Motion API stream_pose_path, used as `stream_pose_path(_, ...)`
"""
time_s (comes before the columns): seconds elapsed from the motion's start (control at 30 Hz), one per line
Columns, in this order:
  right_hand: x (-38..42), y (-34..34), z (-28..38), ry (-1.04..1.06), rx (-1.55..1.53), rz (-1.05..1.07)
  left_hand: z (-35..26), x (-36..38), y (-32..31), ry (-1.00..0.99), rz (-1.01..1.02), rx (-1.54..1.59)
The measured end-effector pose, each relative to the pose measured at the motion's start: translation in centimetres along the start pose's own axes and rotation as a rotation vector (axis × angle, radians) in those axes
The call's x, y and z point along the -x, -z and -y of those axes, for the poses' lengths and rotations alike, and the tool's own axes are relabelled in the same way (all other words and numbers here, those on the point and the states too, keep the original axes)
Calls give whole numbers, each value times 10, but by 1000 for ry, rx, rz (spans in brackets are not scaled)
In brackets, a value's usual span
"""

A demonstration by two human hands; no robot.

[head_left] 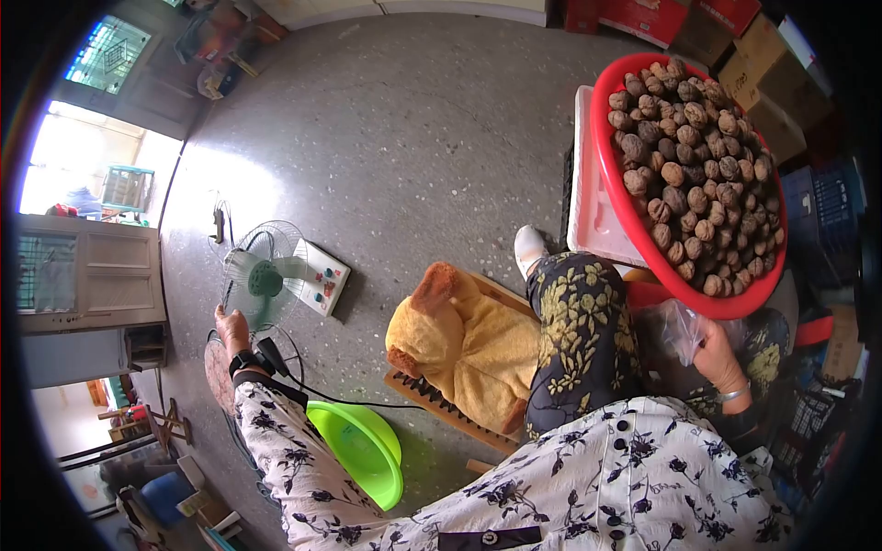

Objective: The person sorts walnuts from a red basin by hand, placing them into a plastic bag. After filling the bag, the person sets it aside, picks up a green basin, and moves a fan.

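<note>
My left hand [233, 331] reaches out to the left, its fingers closed at the rim of an electric fan [266, 278]. The fan has pale green blades, a wire guard and a white base [322, 283] with coloured controls. Exactly which part the fingertips grip is hard to make out. On the right, my right hand [721, 360] grips a crumpled clear plastic bag [678, 332] above my lap. Just beyond it, a big red basin [606, 156] is heaped with walnuts [694, 174].
A bright green basin [390, 459] lies below my left arm. Beside my leg, a yellow plush cloth [478, 344] covers a wooden seat [427, 395]. A white foam box [593, 220] is under the red basin. A black cord [344, 402] crosses near the green basin. Cardboard boxes [763, 73] stand at right.
</note>
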State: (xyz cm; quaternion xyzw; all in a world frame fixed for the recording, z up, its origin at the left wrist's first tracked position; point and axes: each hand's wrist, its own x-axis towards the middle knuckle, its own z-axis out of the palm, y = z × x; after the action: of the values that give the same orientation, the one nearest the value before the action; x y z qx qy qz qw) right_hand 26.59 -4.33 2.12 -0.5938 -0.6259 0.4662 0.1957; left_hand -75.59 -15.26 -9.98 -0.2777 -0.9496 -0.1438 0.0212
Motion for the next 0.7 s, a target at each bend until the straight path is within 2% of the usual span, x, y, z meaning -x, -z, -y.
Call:
stream_pose_path(0.07,0,0,5,-48,-43,12,-72,45,38,204,-22,75)
stream_pose_path(0.13,0,0,5,-95,-86,22,-25,10,16,181,11,138)
stream_pose_path(0.2,0,0,0,-62,-50,14,-12,0,10,158,44,200)
stream_pose_path(0.27,0,1,8,-79,-61,24,-22,9,15,-38,-7,-21)
stream_pose_path(0.37,-1,-1,15,-104,-89,36,-81,34,32,78,12,160)
stream_pose_path(0.43,-1,-1,15,-112,-106,36,-107,46,38,40,-30,104)
stream_pose_path(0.57,-2,-2,18,-124,-106,43,-123,54,37,20,-100,99)
stream_pose_path(0.7,-3,-2,22,-106,-73,54,-125,55,43,87,-40,203)
